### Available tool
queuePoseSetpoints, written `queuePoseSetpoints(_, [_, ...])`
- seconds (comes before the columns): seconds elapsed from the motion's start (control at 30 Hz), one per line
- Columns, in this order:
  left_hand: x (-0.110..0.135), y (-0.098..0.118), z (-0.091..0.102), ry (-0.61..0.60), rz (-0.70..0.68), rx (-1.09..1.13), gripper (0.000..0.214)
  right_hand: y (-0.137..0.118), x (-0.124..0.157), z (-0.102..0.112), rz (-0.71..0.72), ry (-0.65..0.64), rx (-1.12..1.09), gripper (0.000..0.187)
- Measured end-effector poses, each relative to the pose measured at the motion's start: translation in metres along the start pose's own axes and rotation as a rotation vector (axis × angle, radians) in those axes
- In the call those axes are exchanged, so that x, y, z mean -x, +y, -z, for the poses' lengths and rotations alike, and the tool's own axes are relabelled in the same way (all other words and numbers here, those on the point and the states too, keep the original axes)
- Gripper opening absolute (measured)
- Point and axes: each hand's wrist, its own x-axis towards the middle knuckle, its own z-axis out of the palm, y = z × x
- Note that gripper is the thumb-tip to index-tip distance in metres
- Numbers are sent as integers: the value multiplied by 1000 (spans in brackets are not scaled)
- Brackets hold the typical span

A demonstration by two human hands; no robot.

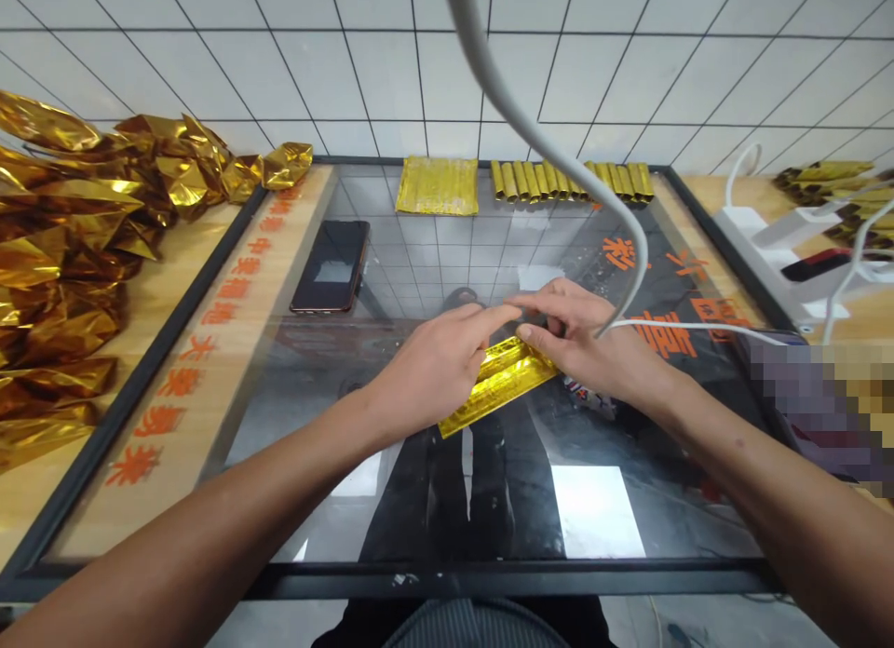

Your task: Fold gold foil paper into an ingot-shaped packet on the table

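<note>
Foil [499, 387] mid-fold beneath our left hand [433, 364] and right hand [579, 345], both pinching its far edge; next, we judge, a firm crease.

A single head-worn camera looks forward and steeply down from above the near edge of the counter [279, 425], close over the hands [503, 355] at mid-frame. It faces the tiled wall [349, 61] across the top. Both forearms enter from the bottom corners. No second view overlaps.
</note>
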Motion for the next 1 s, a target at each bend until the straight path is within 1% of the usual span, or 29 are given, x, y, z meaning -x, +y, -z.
queuePoseSetpoints(0.07, [-2, 1, 0, 21, -24, -36, 56, 0, -1, 1, -20, -37, 17, 19])
queuePoseSetpoints(0.1, [-1, 1, 1, 39, -32, -56, 51, 1, -1, 1, -33, -54, 26, 16])
queuePoseSetpoints(0.2, [3, 5, 7, 81, -40, -113, 27, 3, -2, 2, -59, -68, 37, 17])
queuePoseSetpoints(0.23, [4, 7, 9, 80, -40, -131, 20, 3, -2, 2, -65, -62, 38, 18])
queuePoseSetpoints(0.3, [8, 12, 11, 51, -36, -179, 14, 2, -2, 3, -70, -46, 30, 19])
queuePoseSetpoints(0.43, [12, 20, 12, -70, 17, -269, 15, -2, -1, 8, -31, -94, 10, 14])
queuePoseSetpoints(0.53, [12, 22, 11, -115, 40, -279, 16, -4, 1, 12, 5, -156, 25, 13])
queuePoseSetpoints(0.6, [13, 23, 10, -121, 38, -281, 17, -6, 2, 14, 8, -177, 33, 12])
queuePoseSetpoints(0.73, [14, 22, 9, -119, 22, -274, 19, -7, 1, 15, -18, -172, 10, 16])
queuePoseSetpoints(0.8, [15, 21, 8, -116, 12, -271, 20, -6, 1, 16, -2, -181, 11, 14])
queuePoseSetpoints(1.0, [16, 22, 7, -126, 0, -275, 21, -7, 4, 22, 40, -274, 31, 9])
